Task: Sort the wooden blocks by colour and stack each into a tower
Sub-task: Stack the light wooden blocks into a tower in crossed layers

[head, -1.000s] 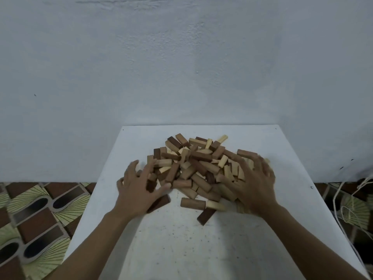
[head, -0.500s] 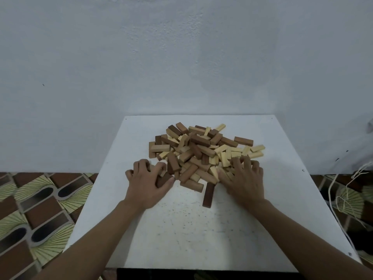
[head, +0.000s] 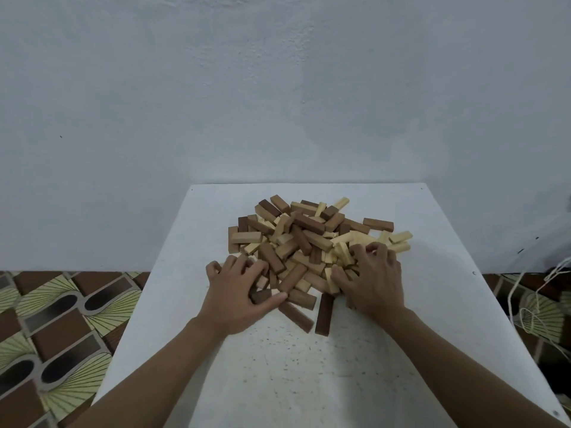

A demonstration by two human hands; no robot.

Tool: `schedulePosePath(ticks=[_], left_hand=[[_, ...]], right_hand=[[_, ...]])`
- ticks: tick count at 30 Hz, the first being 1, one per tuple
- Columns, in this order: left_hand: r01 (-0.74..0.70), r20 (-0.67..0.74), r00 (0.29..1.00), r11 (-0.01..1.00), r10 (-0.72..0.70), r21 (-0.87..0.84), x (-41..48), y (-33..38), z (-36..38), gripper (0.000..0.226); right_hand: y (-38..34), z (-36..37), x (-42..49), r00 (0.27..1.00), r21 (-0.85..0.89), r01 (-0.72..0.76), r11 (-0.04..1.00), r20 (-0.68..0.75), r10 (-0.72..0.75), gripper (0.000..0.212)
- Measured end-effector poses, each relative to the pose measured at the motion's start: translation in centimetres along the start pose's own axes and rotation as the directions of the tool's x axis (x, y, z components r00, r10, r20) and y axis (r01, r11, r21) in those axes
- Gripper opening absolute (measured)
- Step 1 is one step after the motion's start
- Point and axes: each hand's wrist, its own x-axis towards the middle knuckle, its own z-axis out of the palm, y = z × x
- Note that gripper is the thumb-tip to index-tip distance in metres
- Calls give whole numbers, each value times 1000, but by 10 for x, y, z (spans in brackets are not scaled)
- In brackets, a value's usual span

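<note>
A jumbled pile of wooden blocks [head: 304,239] in dark brown, mid brown and pale yellow lies on the white table [head: 278,372]. My left hand [head: 239,291] sits at the pile's near left edge, fingers curled over blocks, thumb and fingers holding a dark brown block [head: 262,295]. My right hand [head: 375,281] is at the near right edge, its fingers curled into pale yellow blocks [head: 343,256]. A loose dark block [head: 324,313] and a mid brown one [head: 296,316] lie just in front of the pile, between my hands.
A plain grey wall stands right behind the table. Patterned floor tiles [head: 58,329] show on the left. White cord [head: 525,310] lies on the floor at the right. The near half of the table is bare, speckled white.
The view has tilted and pulled back, showing more table. Both hands drew back from flat on the pile to its near edge, and their fingers have curled around blocks.
</note>
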Motion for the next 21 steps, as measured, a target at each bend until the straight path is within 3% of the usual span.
schedulePosePath(ticks=[6, 10, 13, 17, 21], left_hand=[[-189, -99, 979, 977, 179, -99, 4, -3, 6, 39], [-90, -180, 982, 985, 62, -148, 3, 0, 3, 43], [-21, -189, 981, 955, -37, -295, 15, 4, -7, 41], [-38, -257, 962, 881, -96, -472, 57, 21, -25, 43], [32, -182, 977, 921, -111, -387, 93, 22, -17, 41]], right_hand=[[1, 1, 7, 998, 95, 17, 995, -59, -11, 34], [-3, -5, 11, 992, 176, 39, 984, -124, -17, 28], [-14, -12, 25, 980, 218, 94, 971, -191, -52, 27], [-52, -24, 54, 928, 221, 300, 928, -291, -231, 26], [-94, -22, 73, 893, 225, 449, 865, -131, -430, 32]])
